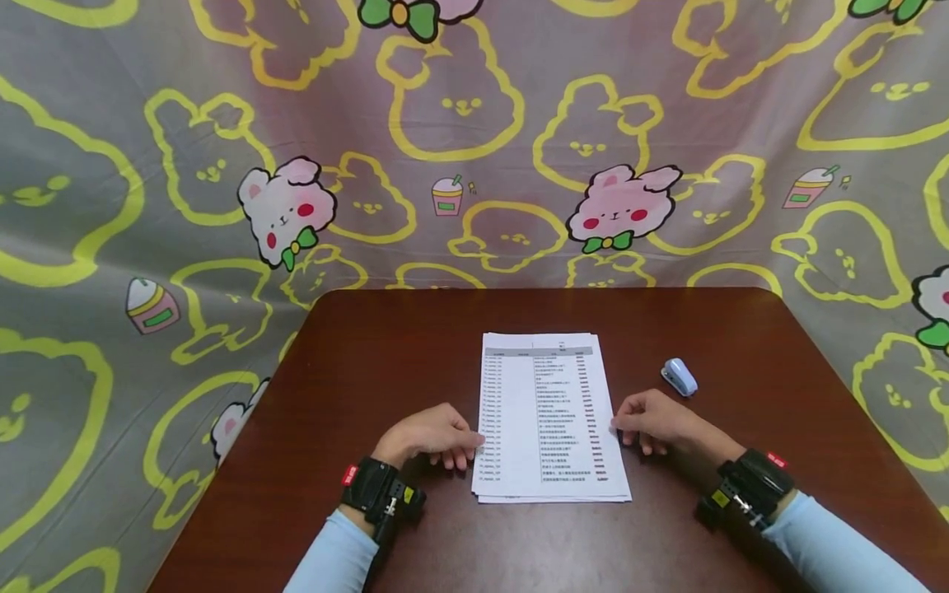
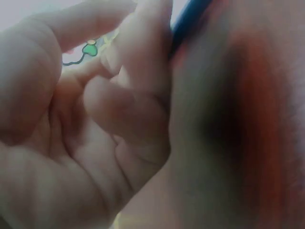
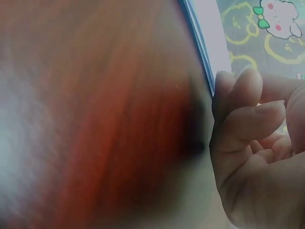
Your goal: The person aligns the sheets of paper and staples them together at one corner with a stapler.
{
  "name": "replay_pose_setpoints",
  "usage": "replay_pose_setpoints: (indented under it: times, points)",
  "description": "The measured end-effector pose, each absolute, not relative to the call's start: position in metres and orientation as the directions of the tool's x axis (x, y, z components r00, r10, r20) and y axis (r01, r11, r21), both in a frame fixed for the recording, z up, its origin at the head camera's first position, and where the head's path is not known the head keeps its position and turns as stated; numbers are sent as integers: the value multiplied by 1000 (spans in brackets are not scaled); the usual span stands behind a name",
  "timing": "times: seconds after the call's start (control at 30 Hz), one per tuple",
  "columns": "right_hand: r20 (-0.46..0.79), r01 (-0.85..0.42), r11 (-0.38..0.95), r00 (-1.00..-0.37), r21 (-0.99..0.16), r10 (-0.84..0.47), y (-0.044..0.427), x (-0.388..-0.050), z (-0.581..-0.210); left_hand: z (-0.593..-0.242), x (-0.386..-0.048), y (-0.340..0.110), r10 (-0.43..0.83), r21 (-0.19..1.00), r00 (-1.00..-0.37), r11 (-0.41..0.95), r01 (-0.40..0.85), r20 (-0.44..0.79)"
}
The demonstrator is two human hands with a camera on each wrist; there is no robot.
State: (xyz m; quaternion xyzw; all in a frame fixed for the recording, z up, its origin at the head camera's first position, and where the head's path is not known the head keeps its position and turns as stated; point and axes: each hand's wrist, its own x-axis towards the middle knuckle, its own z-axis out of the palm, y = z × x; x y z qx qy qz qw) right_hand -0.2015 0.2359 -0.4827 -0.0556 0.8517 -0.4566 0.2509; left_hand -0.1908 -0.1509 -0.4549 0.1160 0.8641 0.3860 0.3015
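Observation:
A stack of printed paper sheets (image 1: 511, 412) lies on the table, with lower sheets poking out slightly at its near edge. My left hand (image 1: 437, 436) pinches the stack's left edge between thumb and fingers. On the opposite side, my right hand (image 1: 660, 420) pinches the right edge, a little farther from me. In the right wrist view, the layered edge of the paper stack (image 3: 202, 43) meets the fingertips of the right hand (image 3: 257, 138). The left hand (image 2: 95, 109) fills much of the left wrist view, its lower fingers curled; only a sliver of paper shows there.
A small light-blue stapler (image 1: 679, 377) lies right of the paper, just beyond the right hand. The dark brown table (image 1: 385, 338) reaches back to a patterned cloth (image 1: 474, 181) hanging behind it. Both wrists wear black camera mounts.

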Motion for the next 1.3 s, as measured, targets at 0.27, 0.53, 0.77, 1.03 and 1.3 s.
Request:
replay_pose_setpoints:
  times: [0.27, 0.53, 0.77, 1.03, 1.3]
  points:
    - [-343, 135, 596, -906, -792, -250, 243, -221, -470, -437, -212, -155, 221, 750, -931, 657, -77, -289]
    - [-314, 145, 594, -930, -791, -192, 248, -237, -456, -421, -229, -152, 146, 748, -962, 660, -77, -229]
    - [-250, 87, 636, -953, -767, -170, 242, -245, -451, -422, -241, -144, 107, 755, -969, 648, -102, -222]
    - [-191, 35, 788, -976, -614, -105, 233, -252, -448, -423, -254, -137, 32, 717, -977, 685, -132, -211]
    - [-180, 30, 822, -980, -569, -89, 217, -261, -454, -430, -262, -127, 10, 708, -975, 690, -153, -220]
